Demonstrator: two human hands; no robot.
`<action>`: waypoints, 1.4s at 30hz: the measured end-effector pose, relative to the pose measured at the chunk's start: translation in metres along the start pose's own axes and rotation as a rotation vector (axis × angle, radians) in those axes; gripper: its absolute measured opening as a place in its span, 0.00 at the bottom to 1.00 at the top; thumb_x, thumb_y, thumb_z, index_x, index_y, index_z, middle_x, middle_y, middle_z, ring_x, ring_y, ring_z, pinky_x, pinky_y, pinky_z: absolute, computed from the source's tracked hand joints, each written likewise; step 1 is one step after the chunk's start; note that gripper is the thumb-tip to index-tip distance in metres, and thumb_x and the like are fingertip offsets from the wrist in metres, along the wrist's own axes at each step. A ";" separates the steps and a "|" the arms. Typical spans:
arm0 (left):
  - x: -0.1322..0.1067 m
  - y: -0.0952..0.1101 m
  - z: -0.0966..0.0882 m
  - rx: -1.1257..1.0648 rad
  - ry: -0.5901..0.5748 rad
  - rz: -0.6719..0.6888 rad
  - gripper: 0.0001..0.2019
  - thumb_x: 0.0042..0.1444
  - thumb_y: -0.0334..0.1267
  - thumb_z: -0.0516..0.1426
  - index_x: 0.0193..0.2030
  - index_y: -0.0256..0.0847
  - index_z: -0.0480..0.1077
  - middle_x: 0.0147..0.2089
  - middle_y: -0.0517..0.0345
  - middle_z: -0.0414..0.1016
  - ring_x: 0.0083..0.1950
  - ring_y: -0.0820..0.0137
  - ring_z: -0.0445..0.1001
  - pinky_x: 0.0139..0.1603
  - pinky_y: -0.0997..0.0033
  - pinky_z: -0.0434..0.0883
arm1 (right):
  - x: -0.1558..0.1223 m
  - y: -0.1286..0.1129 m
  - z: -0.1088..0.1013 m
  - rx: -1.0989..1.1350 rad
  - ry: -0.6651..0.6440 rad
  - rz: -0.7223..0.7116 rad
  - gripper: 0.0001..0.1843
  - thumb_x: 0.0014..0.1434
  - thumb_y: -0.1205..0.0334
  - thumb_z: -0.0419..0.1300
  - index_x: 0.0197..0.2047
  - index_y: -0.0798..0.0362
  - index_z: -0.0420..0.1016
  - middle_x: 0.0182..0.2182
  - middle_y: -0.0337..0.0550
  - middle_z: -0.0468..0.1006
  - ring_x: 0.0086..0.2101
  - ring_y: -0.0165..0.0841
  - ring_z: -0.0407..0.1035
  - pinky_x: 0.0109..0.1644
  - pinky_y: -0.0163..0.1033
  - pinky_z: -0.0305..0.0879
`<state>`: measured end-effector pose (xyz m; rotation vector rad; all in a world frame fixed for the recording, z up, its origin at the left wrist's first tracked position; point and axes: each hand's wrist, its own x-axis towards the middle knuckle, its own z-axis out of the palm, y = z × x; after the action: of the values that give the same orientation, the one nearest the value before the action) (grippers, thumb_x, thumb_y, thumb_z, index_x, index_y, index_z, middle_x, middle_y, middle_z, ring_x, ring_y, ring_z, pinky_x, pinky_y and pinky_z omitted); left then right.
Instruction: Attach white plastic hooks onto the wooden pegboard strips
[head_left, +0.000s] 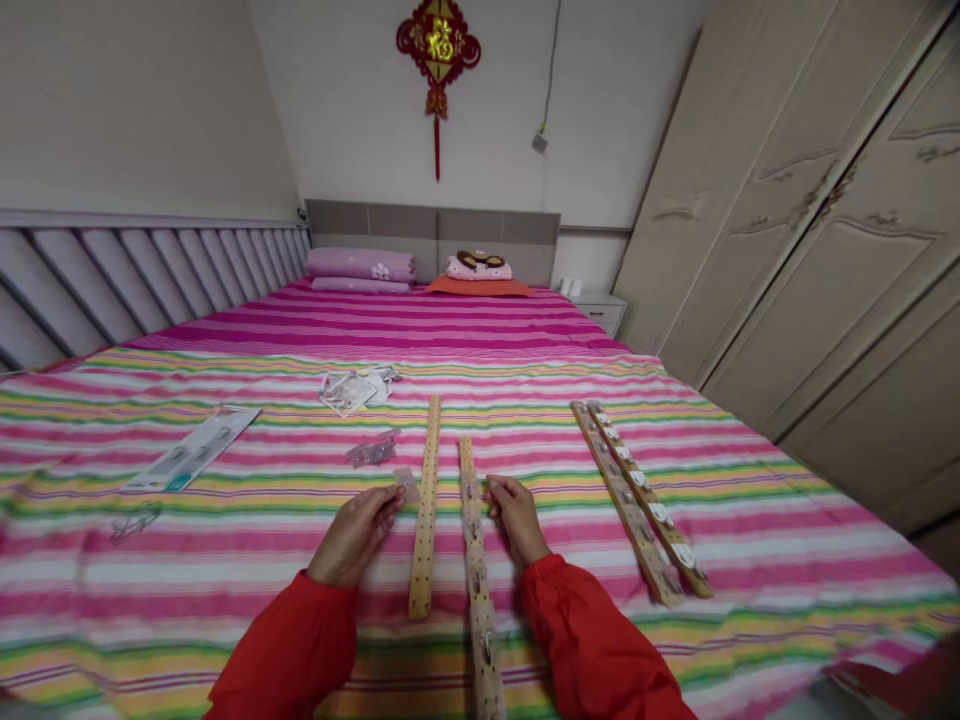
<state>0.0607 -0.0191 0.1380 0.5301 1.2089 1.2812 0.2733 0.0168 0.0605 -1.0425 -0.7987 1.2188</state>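
My left hand [358, 535] pinches a small clear plastic square [407, 484] between thumb and fingertips. Just to its right lies a bare wooden strip [425, 530] with rows of small holes. A second wooden strip [477, 575], carrying several clear pads with metal hooks, runs toward me between my arms. My right hand [517, 515] is at the right edge of that strip, its fingers curled together; whatever they hold is too small to make out. Beyond my left hand sits a small pile of clear plastic squares [373, 449].
On the right lie two more wooden strips, one with clear pads [626, 500] and one with white pads [651, 500]. Packaged hooks [196, 448] and some thin wire-like pieces [136, 521] lie at left. White-backed pieces [360, 387] rest farther back on the striped bedsheet [285, 450].
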 end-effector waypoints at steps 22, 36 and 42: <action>-0.018 -0.032 0.047 -0.052 -0.183 -0.246 0.04 0.54 0.31 0.55 0.31 0.34 0.71 0.31 0.52 0.77 0.30 0.74 0.75 0.29 0.79 0.70 | -0.024 -0.051 0.023 -0.120 -0.275 -0.124 0.12 0.49 0.54 0.63 0.32 0.54 0.74 0.19 0.35 0.72 0.20 0.28 0.64 0.26 0.34 0.60; 0.029 -0.023 0.063 0.483 -0.354 0.402 0.12 0.37 0.42 0.64 0.26 0.36 0.73 0.26 0.58 0.76 0.30 0.71 0.72 0.34 0.72 0.69 | 0.015 -0.056 0.016 -0.161 -0.358 -0.066 0.14 0.42 0.55 0.67 0.32 0.53 0.75 0.18 0.32 0.70 0.17 0.25 0.62 0.21 0.32 0.59; 0.067 -0.029 0.077 0.369 -0.211 0.391 0.14 0.34 0.42 0.65 0.26 0.35 0.72 0.24 0.59 0.74 0.27 0.73 0.70 0.31 0.73 0.67 | 0.041 -0.041 0.016 -0.063 -0.230 0.017 0.14 0.38 0.56 0.69 0.27 0.55 0.73 0.16 0.35 0.73 0.18 0.27 0.65 0.23 0.33 0.63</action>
<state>0.1308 0.0566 0.1147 1.1881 1.2029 1.2861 0.2809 0.0589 0.1023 -0.9724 -1.0124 1.3515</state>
